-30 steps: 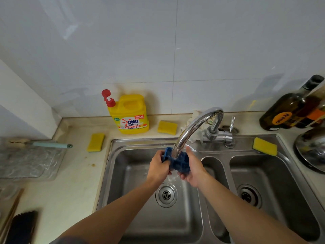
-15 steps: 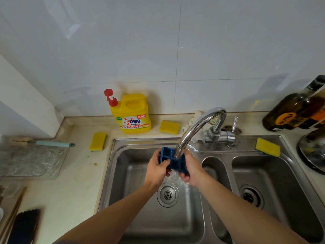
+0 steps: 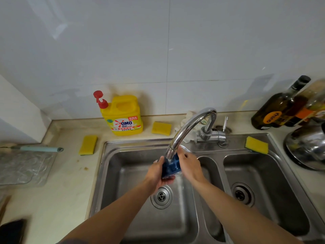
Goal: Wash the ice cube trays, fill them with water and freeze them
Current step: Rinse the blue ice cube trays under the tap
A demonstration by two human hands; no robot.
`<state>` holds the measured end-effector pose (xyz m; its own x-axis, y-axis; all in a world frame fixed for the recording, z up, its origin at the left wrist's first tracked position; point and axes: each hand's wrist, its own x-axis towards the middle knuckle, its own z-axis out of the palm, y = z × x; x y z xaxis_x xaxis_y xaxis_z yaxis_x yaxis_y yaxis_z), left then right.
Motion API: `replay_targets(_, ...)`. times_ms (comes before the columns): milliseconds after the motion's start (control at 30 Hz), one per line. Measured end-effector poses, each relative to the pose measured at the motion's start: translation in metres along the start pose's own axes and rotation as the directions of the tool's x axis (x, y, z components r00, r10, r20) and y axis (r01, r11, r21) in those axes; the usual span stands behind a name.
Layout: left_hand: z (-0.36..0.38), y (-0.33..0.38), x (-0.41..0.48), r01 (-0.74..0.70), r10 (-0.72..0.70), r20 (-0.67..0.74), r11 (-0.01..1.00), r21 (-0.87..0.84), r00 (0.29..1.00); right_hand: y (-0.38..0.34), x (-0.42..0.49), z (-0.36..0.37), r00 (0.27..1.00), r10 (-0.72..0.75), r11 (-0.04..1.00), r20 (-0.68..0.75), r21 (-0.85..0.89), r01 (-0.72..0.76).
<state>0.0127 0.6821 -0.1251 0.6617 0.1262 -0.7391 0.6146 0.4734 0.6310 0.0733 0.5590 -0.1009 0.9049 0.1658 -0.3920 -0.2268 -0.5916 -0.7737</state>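
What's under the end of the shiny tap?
A blue ice cube tray, held by the left hand and the right hand, above the drain. The tap and both hands cover much of the tray, so its pockets can't be counted.

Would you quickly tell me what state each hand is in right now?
Left hand: holding the blue ice cube tray under the tap.
Right hand: holding the same tray's other side.

Left hand [image 3: 157,171], right hand [image 3: 189,165], close together
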Motion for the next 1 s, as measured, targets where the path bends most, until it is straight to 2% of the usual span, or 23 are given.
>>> replay_targets(100, 0.005, 0.001, 0.003, 0.029, -0.026, 0.041, 0.996, -0.080, 0.999, 0.002, 0.000, -0.005, 0.999, -0.013, 1.000, -0.032, 0.013, 0.013)
replay_targets(200, 0.005, -0.001, 0.006, 0.038, -0.034, 0.080, 0.998, -0.056, 0.996, 0.001, 0.000, -0.009, 1.000, 0.016, 0.999, -0.018, 0.042, -0.015)
replay_targets(300, 0.004, 0.002, 0.006, 0.019, -0.022, -0.039, 0.998, -0.062, 0.999, 0.000, -0.003, -0.006, 0.998, 0.001, 0.999, 0.062, 0.041, -0.003)
replay_targets(367, -0.002, 0.007, 0.007, -0.053, 0.067, -0.159, 0.994, 0.092, 0.985, 0.002, -0.005, -0.001, 0.989, 0.034, 0.997, 0.144, 0.070, -0.044)
replay_targets(433, -0.010, 0.012, 0.007, -0.127, 0.189, -0.208, 0.951, 0.281, 0.960, 0.004, -0.003, 0.003, 0.979, 0.086, 0.990, 0.184, 0.094, -0.105)
replay_targets(533, -0.016, 0.018, 0.003, -0.201, 0.311, -0.173, 0.863, 0.464, 0.934, 0.007, 0.000, 0.009, 0.964, 0.193, 0.955, 0.184, 0.192, -0.227)
replay_targets(600, -0.016, 0.021, 0.003, -0.230, 0.396, -0.145, 0.753, 0.616, 0.907, 0.009, 0.002, 0.011, 0.947, 0.265, 0.921, 0.182, 0.242, -0.304)
replay_targets(667, -0.015, 0.023, 0.002, -0.212, 0.435, -0.132, 0.656, 0.724, 0.891, 0.011, 0.004, 0.013, 0.942, 0.284, 0.920, 0.180, 0.225, -0.321)
replay_targets(700, -0.016, 0.022, 0.002, -0.210, 0.424, -0.131, 0.666, 0.716, 0.896, 0.011, 0.005, 0.014, 0.946, 0.273, 0.930, 0.176, 0.203, -0.306)
replay_targets(867, -0.026, 0.015, 0.001, -0.166, 0.292, -0.170, 0.839, 0.518, 0.941, 0.007, 0.005, 0.018, 0.973, 0.170, 0.983, 0.156, 0.045, -0.179)
replay_targets(1000, -0.024, 0.013, 0.004, -0.195, 0.289, -0.145, 0.867, 0.459, 0.946, 0.012, 0.006, 0.017, 0.979, 0.161, 0.985, 0.128, 0.044, -0.168)
